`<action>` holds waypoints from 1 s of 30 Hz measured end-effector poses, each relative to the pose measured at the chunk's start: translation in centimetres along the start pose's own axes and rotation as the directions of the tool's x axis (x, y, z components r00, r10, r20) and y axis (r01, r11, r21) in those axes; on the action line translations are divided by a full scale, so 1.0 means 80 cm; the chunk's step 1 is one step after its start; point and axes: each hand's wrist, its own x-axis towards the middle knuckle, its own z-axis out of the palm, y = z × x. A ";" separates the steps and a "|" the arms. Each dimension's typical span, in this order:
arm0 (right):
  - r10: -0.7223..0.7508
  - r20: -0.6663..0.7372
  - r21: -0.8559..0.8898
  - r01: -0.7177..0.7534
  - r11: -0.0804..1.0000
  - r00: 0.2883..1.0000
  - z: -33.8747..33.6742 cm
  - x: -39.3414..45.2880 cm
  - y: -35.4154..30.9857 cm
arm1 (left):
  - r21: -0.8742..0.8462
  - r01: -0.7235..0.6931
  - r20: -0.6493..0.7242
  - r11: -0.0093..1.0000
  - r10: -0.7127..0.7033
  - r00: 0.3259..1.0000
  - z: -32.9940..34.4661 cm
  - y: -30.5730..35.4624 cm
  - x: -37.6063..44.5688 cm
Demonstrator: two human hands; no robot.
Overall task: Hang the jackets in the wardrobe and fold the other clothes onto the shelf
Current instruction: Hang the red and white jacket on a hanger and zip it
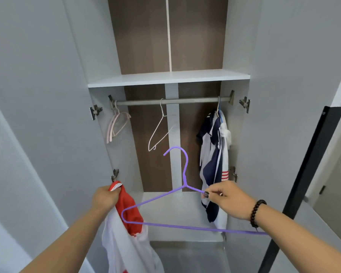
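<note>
Red-white jacket (126,229) hangs beside purple hanger (183,194).

My left hand (104,197) gripping a garment (126,239) left of the hanger (182,194) my right hand (227,200) pinches, rail (171,101) beyond under the shelf (167,78), jacket (213,154) hanging at its right end

Inside the open wardrobe (242,46), a white shelf (168,77) spans the full width above a metal rail (191,101), which carries pink hangers (116,125), a white hanger (159,131) and a navy-and-white jacket (213,154).
</note>
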 end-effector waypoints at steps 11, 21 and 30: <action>0.002 -0.031 -0.120 -0.006 0.993 1.000 0.067 0.026 -0.028 | 0.284 -0.368 0.042 0.885 0.372 0.927 -0.038 0.046 -0.059; -0.056 -0.209 0.104 0.079 0.991 0.976 0.089 0.013 -0.015 | 0.307 -0.651 0.166 0.694 0.634 0.755 -0.036 0.095 -0.124; -0.083 -0.334 0.227 0.166 0.960 0.939 0.075 -0.004 -0.008 | 0.359 -0.777 0.385 0.516 0.677 0.627 -0.024 0.097 -0.108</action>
